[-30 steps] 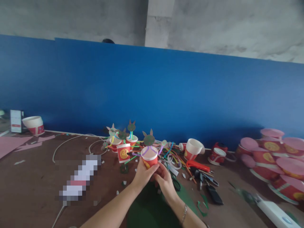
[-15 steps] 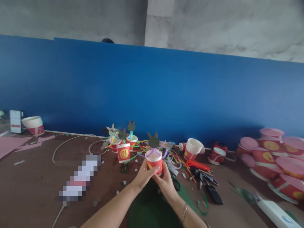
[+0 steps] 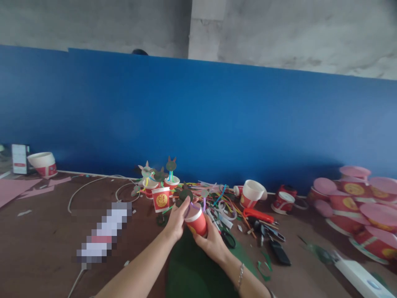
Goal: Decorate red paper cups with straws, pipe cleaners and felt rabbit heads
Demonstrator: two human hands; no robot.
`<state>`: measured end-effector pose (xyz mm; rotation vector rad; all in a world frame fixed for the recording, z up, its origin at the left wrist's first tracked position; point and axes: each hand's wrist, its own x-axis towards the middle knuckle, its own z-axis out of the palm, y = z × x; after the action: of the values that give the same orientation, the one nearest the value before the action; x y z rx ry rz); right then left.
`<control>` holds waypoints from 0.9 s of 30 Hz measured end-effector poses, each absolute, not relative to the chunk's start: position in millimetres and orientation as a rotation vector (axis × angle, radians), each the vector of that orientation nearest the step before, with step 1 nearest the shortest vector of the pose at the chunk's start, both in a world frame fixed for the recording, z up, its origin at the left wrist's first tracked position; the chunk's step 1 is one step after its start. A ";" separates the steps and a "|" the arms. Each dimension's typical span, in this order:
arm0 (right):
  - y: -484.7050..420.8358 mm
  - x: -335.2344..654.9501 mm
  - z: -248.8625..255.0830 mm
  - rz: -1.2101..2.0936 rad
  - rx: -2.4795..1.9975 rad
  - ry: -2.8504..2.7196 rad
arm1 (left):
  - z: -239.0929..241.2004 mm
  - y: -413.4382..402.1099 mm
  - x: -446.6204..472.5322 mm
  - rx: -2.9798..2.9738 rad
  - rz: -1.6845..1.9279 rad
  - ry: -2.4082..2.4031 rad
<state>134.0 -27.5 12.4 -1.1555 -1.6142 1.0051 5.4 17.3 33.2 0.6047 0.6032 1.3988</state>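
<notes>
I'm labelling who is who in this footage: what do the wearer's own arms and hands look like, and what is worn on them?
Both forearms are bare, with no sleeves in view. The left hand and right hand wear no gloves; any rings are too small to tell. A thin silver-coloured bracelet circles the right wrist.

Surface: brown table, cluttered.
Lower centre: green sheet, scissors.
Left: white cable, pink paper.
Right edge: pink-lidded cups.
</notes>
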 end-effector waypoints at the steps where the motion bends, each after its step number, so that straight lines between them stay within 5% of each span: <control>1: -27.2 134.3 11.3 1.009 -1.154 -1.610 | 33.6 16.4 5.8 0.605 1.399 0.611; 27: -19.4 134.8 1.6 1.161 -1.015 -1.155 | 33.9 10.1 3.5 0.676 1.354 0.515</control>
<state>134.8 -19.4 1.6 -1.0150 -1.1549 1.1610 3.5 10.1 33.9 0.6757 0.5153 1.3542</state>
